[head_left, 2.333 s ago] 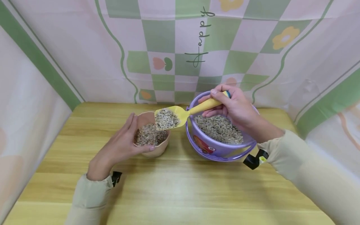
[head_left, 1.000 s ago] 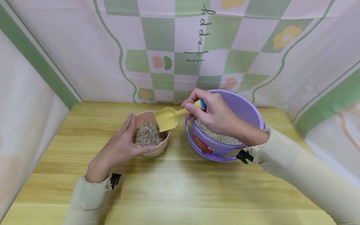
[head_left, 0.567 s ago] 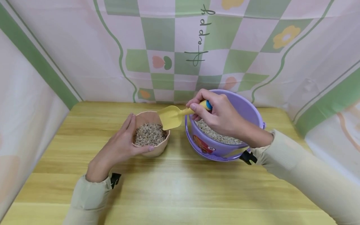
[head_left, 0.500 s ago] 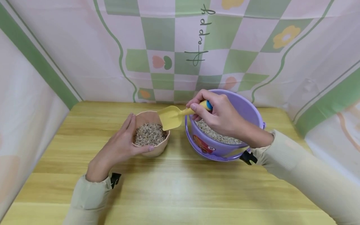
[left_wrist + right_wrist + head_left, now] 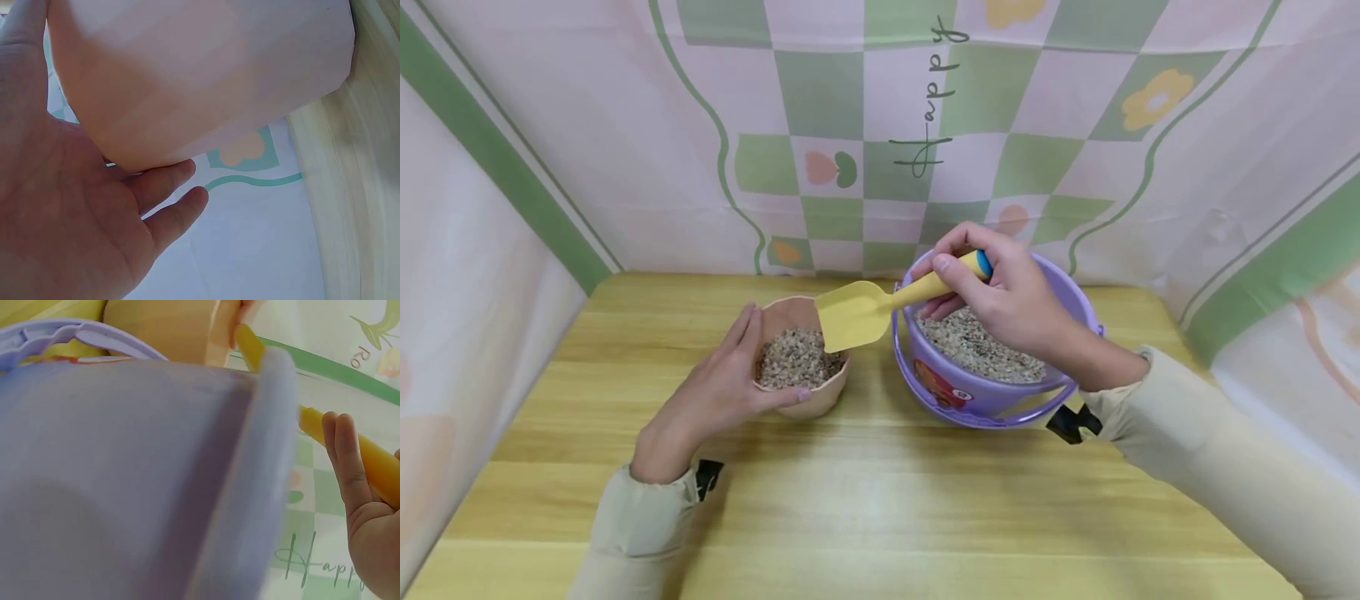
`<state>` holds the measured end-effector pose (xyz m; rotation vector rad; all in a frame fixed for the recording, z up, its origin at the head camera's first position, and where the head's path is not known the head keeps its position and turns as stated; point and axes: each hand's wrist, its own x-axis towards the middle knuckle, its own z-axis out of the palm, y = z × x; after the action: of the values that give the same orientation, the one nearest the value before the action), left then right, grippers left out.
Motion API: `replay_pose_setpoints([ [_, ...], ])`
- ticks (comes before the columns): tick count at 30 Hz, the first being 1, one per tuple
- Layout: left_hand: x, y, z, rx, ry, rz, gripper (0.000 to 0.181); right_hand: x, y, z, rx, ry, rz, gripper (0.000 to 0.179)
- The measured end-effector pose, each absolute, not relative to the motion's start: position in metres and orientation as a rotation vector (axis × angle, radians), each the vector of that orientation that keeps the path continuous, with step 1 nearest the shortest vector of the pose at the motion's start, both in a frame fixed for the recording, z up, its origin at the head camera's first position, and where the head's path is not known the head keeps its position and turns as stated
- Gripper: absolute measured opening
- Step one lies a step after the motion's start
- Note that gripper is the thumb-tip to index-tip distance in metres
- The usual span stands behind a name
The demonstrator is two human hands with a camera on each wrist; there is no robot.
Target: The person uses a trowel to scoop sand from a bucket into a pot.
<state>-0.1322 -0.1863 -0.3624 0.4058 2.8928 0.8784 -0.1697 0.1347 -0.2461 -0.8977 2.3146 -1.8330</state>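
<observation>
A peach faceted plant pot (image 5: 812, 406), partly filled with speckled gravel (image 5: 793, 358), stands on the table. My left hand (image 5: 715, 383) holds its left side, thumb along the near rim and fingers on the far side; in the left wrist view the pot (image 5: 206, 75) lies against the fingers. With curled fingers and thumb, my right hand (image 5: 1007, 292) grips the handle of a yellow toy shovel (image 5: 856, 315) with a blue end. The shovel's blade is bare and overlaps the pot's right rim. Below the right hand is a purple bucket (image 5: 981, 404) of similar gravel (image 5: 977, 346).
The purple bucket handle (image 5: 917, 396) hangs down over its front. A wooden table (image 5: 850, 508) carries pot and bucket. Behind it hangs a checked green and white cloth (image 5: 827, 92), with more cloth at both sides.
Gravel lay on the shovel's blade in the oldest frame; now the blade is bare. The right hand moved left and down, then back right and up. The left hand stayed at the plant pot.
</observation>
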Motion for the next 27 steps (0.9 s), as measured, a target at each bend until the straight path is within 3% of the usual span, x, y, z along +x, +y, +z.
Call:
replay_pose_setpoints([
  [27,-0.131,-0.175,-0.348,0.492,2.99,0.75,0.128,-0.169,0.217,-0.238,-0.834,1.992,-2.288,0.018],
])
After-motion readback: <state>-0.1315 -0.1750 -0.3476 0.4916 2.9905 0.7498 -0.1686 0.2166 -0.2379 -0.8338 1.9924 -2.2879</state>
